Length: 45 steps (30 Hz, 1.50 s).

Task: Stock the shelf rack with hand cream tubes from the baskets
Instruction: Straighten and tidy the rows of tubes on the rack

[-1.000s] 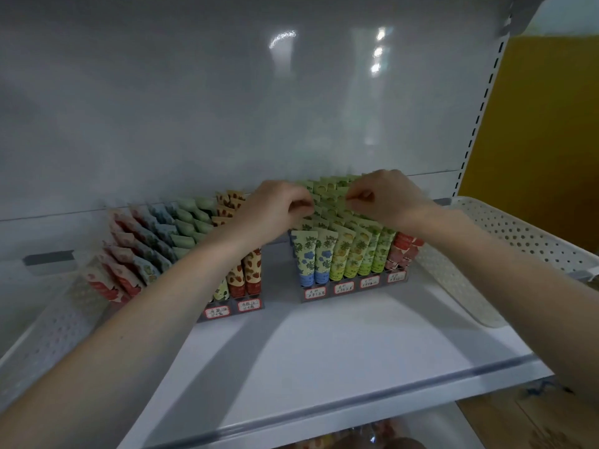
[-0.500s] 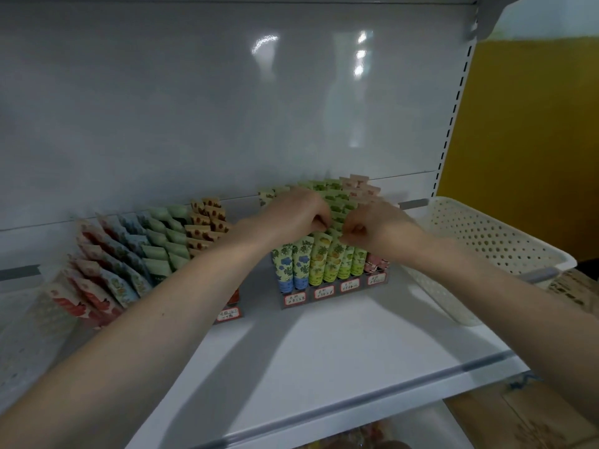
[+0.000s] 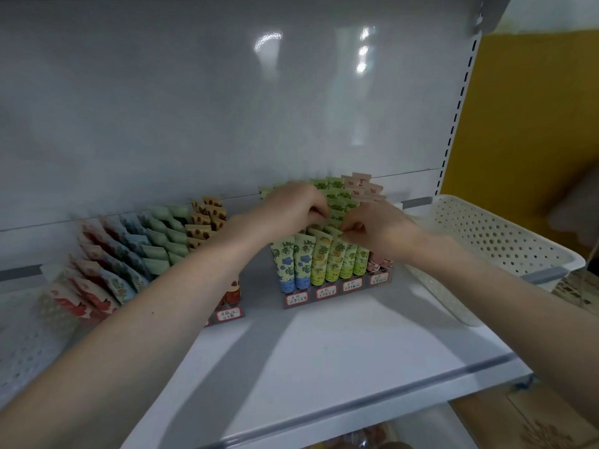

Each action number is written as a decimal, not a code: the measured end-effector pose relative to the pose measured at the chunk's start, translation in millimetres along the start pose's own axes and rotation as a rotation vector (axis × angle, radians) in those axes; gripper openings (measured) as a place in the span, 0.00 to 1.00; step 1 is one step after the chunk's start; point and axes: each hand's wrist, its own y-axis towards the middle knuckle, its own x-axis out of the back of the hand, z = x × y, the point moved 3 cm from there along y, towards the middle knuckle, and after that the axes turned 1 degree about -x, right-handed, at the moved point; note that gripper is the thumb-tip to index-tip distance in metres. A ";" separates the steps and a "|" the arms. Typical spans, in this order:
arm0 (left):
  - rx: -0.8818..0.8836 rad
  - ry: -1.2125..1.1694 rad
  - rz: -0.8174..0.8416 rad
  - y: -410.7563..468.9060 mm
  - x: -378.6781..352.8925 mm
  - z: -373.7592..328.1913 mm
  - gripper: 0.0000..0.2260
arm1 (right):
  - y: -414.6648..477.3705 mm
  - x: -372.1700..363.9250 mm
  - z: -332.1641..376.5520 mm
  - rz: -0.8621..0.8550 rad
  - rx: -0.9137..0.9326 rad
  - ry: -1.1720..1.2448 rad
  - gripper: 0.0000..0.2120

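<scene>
- Hand cream tubes stand in two racks at the far side of the white shelf, which runs across your whole view, its near edge passing under your forearms
- Behind the shelf rises the pale back panel, with patches of light glare on its upper right
- At the right end of the shelf you have a white perforated basket, just beside the right rack
- At the left end a second perforated basket shows only as a blurred corner, near the left rack
- Your left rack holds stepped rows in red, blue, pale green and orange print, leaning back toward the panel; your left forearm crosses in front of its right-hand rows
- Your right rack holds upright rows: blue-flowered at the left, then yellow-green fruit print, then green, then pink at the right end, climbing in steps toward the far side
- Your left hand is over the middle of the right rack, fingers curled in tight, their tips pinching at the tops of the green tubes; which tube you hold is hidden
- Your right hand is just beside it, nearly touching, thumb and forefinger closed narrow on the top of a tube in the near rows
- Small red-bordered handwritten labels sit along the front of each rack, too small to read
</scene>
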 end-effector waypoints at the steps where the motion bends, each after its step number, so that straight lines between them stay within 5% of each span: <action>1: 0.018 -0.014 -0.034 -0.5 4.9 3.0 0.08 | 0.7 4.1 -1.1 -0.012 -0.005 0.039 0.09; 6: 0.068 -0.013 -0.074 0.6 17.8 18.3 0.08 | 11.5 27.5 -6.9 -0.140 -0.025 0.139 0.08; 13: 0.046 0.068 0.103 13.3 3.1 12.1 0.08 | 32.7 13.2 2.2 -0.024 0.037 0.099 0.08; 24: 0.026 0.061 0.115 15.1 -3.2 17.9 0.09 | 36.9 3.7 2.7 0.008 0.081 0.066 0.09; 30: 0.096 -0.008 -0.124 13.9 25.7 32.9 0.08 | 43.1 29.7 -10.4 -0.092 0.021 0.157 0.08; 45: 0.069 0.085 0.088 23.1 6.4 27.8 0.08 | 57.9 6.2 -0.9 -0.004 0.088 0.104 0.09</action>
